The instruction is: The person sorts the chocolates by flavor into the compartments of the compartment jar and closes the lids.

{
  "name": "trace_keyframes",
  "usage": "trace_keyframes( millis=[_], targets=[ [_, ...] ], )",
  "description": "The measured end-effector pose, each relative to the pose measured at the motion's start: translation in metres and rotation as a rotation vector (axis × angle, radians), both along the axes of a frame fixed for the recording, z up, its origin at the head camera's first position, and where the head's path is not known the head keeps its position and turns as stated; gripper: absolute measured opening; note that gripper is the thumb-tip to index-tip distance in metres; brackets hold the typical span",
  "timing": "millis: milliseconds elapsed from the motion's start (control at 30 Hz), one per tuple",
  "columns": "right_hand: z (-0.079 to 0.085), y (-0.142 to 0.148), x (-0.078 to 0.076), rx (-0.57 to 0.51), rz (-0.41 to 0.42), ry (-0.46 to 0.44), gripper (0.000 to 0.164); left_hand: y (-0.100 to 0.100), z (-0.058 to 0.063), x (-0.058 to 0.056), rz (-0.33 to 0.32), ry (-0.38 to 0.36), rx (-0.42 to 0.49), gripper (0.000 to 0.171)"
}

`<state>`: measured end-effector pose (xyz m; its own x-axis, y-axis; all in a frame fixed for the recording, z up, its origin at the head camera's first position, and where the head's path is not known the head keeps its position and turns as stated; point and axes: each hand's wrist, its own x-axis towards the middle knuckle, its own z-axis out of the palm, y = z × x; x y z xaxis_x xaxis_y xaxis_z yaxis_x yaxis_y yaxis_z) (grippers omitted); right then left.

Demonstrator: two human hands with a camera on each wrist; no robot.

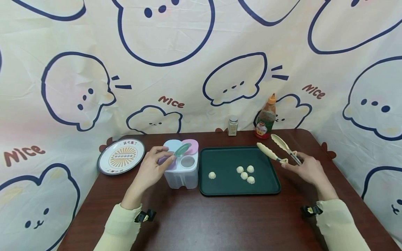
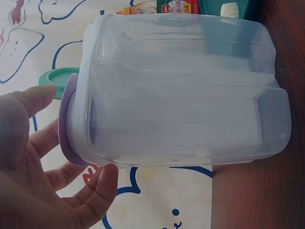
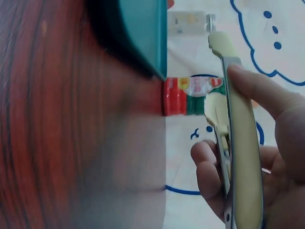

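My left hand [image 1: 154, 165] pinches a green lid [image 1: 183, 150] between thumb and fingers, tilted over a translucent storage box [image 1: 185, 177]. One round opening [image 1: 187, 161] of the box stands uncovered, while blue, pink and purple lids [image 2: 69, 124] sit over the others. My right hand [image 1: 309, 169] holds a pair of tongs [image 3: 245, 157] with cream tips, spread apart above the right edge of the dark green tray [image 1: 226, 190]. On that tray lie several small white ridged balls; one ball [image 1: 211, 175] is by itself at the left, the others group right of centre.
A patterned white plate [image 1: 120, 157] with a dark rim lies left of the box. Behind the tray stand a small clear jar [image 1: 232, 126] with a silver cap and a sauce bottle [image 1: 265, 118] with an orange nozzle. A printed cloth [image 1: 188, 83] hangs behind the brown table [image 1: 232, 223].
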<state>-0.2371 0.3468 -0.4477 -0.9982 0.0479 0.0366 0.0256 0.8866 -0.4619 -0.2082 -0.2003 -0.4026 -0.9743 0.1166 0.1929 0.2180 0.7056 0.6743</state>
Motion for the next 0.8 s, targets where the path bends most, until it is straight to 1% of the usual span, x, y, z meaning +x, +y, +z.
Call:
trace_keyframes(
  millis=[200, 400, 600, 800],
  targets=[
    [0.0038, -0.0077, 0.0001, -0.029, 0.075, 0.011, 0.081, 0.0004, 0.0005, 0.0, 0.0, 0.005, 0.0, 0.041],
    [0.0073, -0.0102, 0.001, -0.052, 0.126, -0.019, 0.078, 0.0, -0.0001, 0.0004, 0.001, 0.001, -0.003, 0.042],
    [0.0046, -0.0085, 0.0003, -0.042, 0.196, -0.023, 0.066, -0.0004, 0.0003, 0.0006, -0.001, 0.002, -0.002, 0.042],
    [0.0007, -0.007, -0.0016, -0.062, 0.246, -0.059, 0.068, -0.0006, 0.0006, 0.0007, -0.006, 0.0, 0.005, 0.041]
  ],
)
